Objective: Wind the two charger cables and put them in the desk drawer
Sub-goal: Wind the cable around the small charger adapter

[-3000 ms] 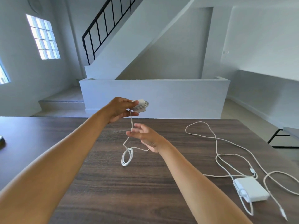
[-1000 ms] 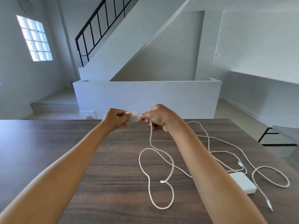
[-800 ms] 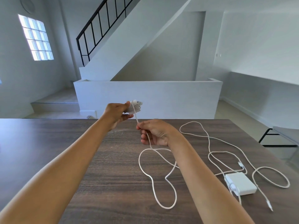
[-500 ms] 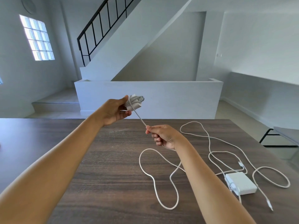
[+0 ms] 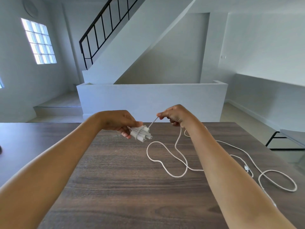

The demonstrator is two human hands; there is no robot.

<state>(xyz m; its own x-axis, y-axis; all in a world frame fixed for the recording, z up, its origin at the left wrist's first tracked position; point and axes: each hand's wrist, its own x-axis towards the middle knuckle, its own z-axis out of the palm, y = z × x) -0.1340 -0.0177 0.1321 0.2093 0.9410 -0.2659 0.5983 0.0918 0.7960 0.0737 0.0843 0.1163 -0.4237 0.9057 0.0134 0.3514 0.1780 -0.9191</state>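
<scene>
My left hand [image 5: 121, 122] grips a wound bundle of white charger cable [image 5: 141, 133] just above the dark wooden desk [image 5: 115, 187]. A short stretch of the same cable runs up and right to my right hand [image 5: 173, 115], which pinches it between thumb and fingers. The free tail of that cable [image 5: 166, 160] drops from my right hand and lies in loose loops on the desk. A second white cable [image 5: 277, 180] sprawls at the right, partly hidden behind my right forearm; its charger block is not visible. No drawer is in sight.
The desk's far edge runs just behind my hands. A dark object [image 5: 0, 148] peeks in at the desk's left edge. A black-legged bench [image 5: 283, 138] stands to the right. Beyond are a low white wall [image 5: 148, 100] and a staircase.
My left hand dropped from above the desk edge down to the desk with the bundle. My right hand rose and moved right, carrying the cable round the bundle. The loose tail has shortened.
</scene>
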